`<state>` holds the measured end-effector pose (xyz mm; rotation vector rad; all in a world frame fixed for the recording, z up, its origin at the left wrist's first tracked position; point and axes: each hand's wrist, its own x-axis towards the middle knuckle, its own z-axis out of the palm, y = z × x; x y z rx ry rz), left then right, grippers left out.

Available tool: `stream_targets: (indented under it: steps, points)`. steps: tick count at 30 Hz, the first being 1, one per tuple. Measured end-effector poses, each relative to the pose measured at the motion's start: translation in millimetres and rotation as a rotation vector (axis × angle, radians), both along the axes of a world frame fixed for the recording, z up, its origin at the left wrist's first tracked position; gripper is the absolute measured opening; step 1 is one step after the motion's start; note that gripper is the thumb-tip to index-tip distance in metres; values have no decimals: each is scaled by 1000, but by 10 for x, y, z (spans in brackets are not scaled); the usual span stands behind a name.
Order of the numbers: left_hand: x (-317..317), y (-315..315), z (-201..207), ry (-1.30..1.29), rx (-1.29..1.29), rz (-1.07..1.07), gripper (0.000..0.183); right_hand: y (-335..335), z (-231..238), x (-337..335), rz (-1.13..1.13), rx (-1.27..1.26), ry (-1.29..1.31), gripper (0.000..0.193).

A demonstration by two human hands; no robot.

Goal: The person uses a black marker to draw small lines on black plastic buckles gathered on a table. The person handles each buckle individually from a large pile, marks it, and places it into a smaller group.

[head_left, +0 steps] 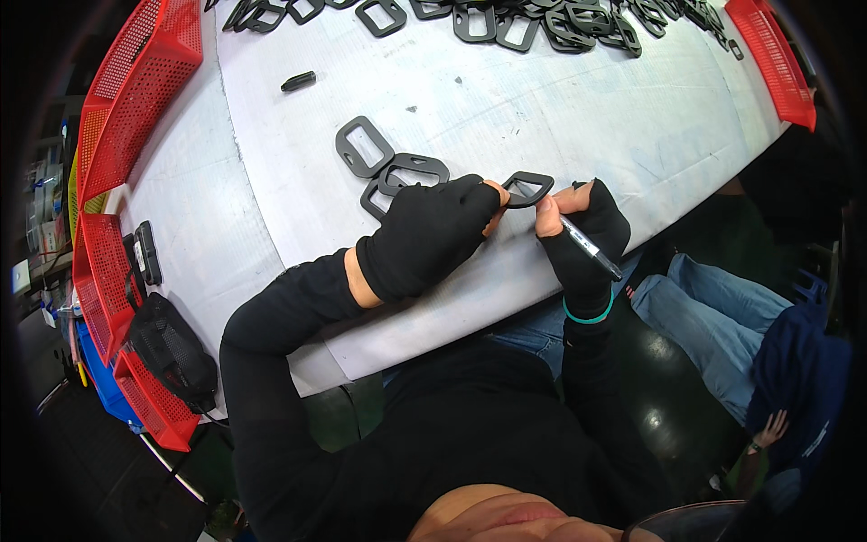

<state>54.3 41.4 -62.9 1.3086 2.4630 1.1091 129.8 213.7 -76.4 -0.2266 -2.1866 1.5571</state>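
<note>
My left hand (432,233), in a black fingerless glove, pinches a small black rounded frame (533,176) by its left edge, just above the white table. My right hand (591,226), gloved the same way with a teal band at the wrist, is closed around a slim pen-like tool (591,246) with a clear barrel. Its front end reaches to the frame's opening; the tip is hard to make out. My right fingertips are close against the frame's lower right side. Several similar black frames (365,147) lie beside my left hand, partly hidden behind it.
A long heap of black frames (578,27) covers the table's far edge. A short black cap-like piece (298,81) lies at the far left. Red perforated baskets (144,99) and a black pouch (172,352) line the left side. Another person in jeans (713,303) sits at the right.
</note>
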Motion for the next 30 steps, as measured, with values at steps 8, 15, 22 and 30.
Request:
stream_targets:
  steps: [8, 15, 22, 30]
  points:
    - [-66, 56, 88, -67, 67, 93, 15, 47, 35, -45, 10, -16, 8, 17]
    - [-397, -83, 241, 27, -28, 306, 29, 144, 74, 26, -28, -491, 1, 19]
    - [-590, 161, 250, 414, -94, -53, 20, 177, 226, 80, -40, -499, 64, 20]
    - [-397, -2, 4, 126, -90, -60, 21, 35, -82, 247, -38, -475, 111, 23]
